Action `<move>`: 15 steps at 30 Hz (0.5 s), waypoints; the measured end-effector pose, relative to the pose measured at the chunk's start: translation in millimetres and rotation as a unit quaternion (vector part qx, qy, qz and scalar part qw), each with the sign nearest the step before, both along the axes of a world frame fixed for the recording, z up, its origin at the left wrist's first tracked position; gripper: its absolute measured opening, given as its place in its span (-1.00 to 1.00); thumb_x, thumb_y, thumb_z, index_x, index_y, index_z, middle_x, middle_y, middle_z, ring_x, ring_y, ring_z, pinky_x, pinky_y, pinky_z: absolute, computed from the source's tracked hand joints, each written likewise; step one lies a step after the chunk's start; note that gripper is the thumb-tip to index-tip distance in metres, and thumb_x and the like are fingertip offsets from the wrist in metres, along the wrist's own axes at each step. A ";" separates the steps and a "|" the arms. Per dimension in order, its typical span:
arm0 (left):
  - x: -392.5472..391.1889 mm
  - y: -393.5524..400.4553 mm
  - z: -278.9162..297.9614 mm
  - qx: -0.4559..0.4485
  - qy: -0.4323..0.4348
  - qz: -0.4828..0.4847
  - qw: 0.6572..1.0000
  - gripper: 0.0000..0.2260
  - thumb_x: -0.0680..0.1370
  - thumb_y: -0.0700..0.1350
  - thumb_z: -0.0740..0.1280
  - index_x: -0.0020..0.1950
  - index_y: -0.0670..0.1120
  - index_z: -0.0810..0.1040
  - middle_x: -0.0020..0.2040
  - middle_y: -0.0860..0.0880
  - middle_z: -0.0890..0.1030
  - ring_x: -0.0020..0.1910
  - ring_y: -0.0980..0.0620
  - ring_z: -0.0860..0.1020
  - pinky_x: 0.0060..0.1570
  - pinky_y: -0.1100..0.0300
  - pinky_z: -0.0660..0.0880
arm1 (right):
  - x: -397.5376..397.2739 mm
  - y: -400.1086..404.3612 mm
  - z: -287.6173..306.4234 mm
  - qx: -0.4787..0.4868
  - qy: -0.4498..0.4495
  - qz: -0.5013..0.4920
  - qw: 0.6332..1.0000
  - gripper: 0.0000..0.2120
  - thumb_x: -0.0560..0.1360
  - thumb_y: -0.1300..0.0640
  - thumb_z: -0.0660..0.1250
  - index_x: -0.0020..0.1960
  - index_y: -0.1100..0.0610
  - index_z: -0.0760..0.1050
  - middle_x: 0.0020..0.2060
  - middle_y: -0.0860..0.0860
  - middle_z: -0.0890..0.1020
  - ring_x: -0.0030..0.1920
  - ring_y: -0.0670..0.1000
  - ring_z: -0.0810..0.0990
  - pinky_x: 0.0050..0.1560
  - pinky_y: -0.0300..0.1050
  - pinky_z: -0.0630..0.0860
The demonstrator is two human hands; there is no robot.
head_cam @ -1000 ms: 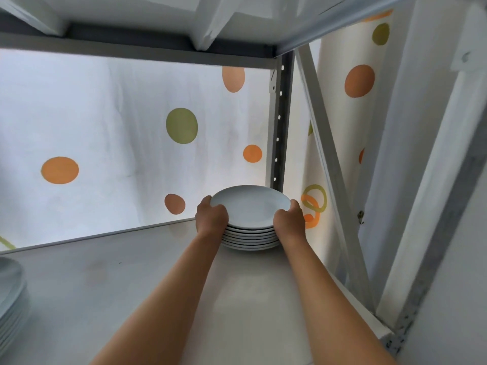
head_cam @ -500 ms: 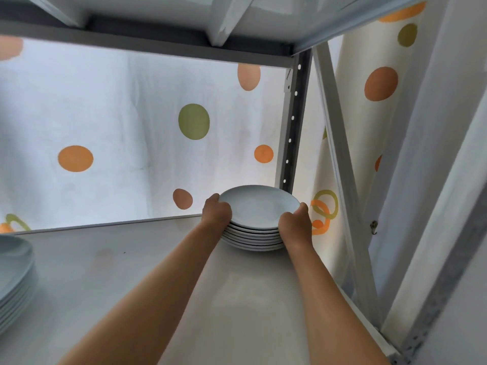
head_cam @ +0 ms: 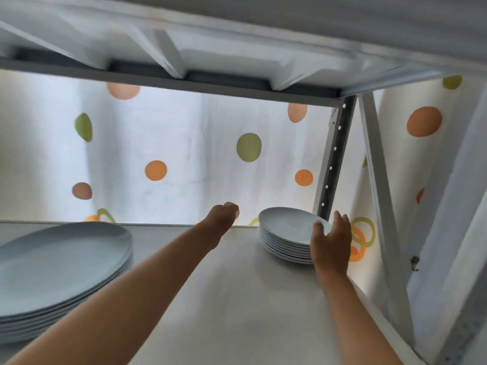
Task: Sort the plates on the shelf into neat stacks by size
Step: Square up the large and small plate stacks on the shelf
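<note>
A stack of several small white plates (head_cam: 287,234) stands at the back right of the white shelf (head_cam: 237,299). A stack of larger white plates (head_cam: 60,270) sits at the left, partly cut off by the frame edge. My right hand (head_cam: 330,242) hovers at the small stack's right front, fingers spread, holding nothing. My left hand (head_cam: 224,216) is lifted off the shelf to the left of the small stack, apart from it, with nothing in it; its fingers point away and look loosely curled.
A grey perforated upright post (head_cam: 333,164) stands right behind the small stack, with a white diagonal brace (head_cam: 379,185) to its right. The shelf above (head_cam: 210,48) hangs low overhead. A white curtain with coloured dots (head_cam: 184,154) backs the shelf.
Both hands have let go of the small stack. My left hand moved left and up away from it. The view swung left, bringing the large stack into sight.
</note>
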State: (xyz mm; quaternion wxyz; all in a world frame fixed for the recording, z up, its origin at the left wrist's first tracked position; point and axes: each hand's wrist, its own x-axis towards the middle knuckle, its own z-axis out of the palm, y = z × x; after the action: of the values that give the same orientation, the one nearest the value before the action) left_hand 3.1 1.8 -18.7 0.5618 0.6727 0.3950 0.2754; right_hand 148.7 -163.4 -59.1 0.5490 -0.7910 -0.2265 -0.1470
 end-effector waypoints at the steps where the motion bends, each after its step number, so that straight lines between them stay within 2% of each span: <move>1: -16.7 4.3 4.9 -0.007 -0.009 0.001 1.000 -0.80 0.58 -0.10 0.18 0.14 -0.13 0.49 0.04 -0.14 0.48 -0.03 -0.07 0.39 -0.13 0.15 0.34 | -13.1 2.8 3.1 0.002 -0.029 0.011 1.000 -0.32 0.46 -0.04 0.08 0.53 0.22 0.22 0.52 0.19 0.25 0.53 0.15 0.20 0.51 0.02 0.11; 3: -50.5 12.4 16.5 -0.007 -0.036 0.015 0.999 -0.84 0.59 -0.09 0.20 0.10 -0.10 0.49 0.03 -0.14 0.51 -0.01 -0.07 0.42 -0.13 0.15 0.35 | -41.4 13.6 10.5 0.009 -0.060 0.051 0.997 -0.34 0.46 0.02 0.12 0.51 0.25 0.24 0.50 0.19 0.29 0.52 0.13 0.23 0.51 -0.05 0.10; 7: -114.8 22.0 41.9 0.011 -0.066 0.050 0.996 -0.83 0.60 -0.03 0.21 0.11 -0.08 0.48 0.09 -0.12 0.57 0.08 -0.05 0.49 0.06 0.09 0.39 | -107.7 45.8 26.3 -0.006 -0.037 0.153 0.987 -0.46 0.59 0.12 0.20 0.52 0.27 0.21 0.50 0.17 0.30 0.51 0.10 0.24 0.52 -0.10 0.10; 12: -192.8 27.8 59.1 0.039 -0.099 0.111 0.988 -0.84 0.58 -0.20 0.20 -0.18 -0.17 0.48 -0.09 -0.17 0.58 -0.25 -0.03 0.54 -0.16 0.13 0.51 | -186.8 85.1 29.2 -0.047 -0.047 0.265 0.962 -0.50 0.61 0.12 0.18 0.51 0.25 0.24 0.49 0.14 0.33 0.50 0.06 0.26 0.50 -0.10 0.15; 15: -238.7 31.8 60.4 0.079 -0.087 0.136 0.984 -0.87 0.57 -0.20 0.22 -0.10 -0.20 0.53 -0.14 -0.15 0.61 -0.23 -0.03 0.56 -0.14 0.13 0.53 | -226.7 101.2 23.0 -0.091 -0.036 0.318 0.943 -0.49 0.62 0.13 0.17 0.52 0.24 0.22 0.51 0.12 0.30 0.51 0.05 0.23 0.50 -0.14 0.11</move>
State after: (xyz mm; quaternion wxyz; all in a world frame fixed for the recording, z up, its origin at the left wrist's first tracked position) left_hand -235.6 33.6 41.7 0.4960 0.6283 0.4094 0.4376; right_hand -78.0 -62.2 -36.0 0.4840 -0.7187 -0.4984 0.0285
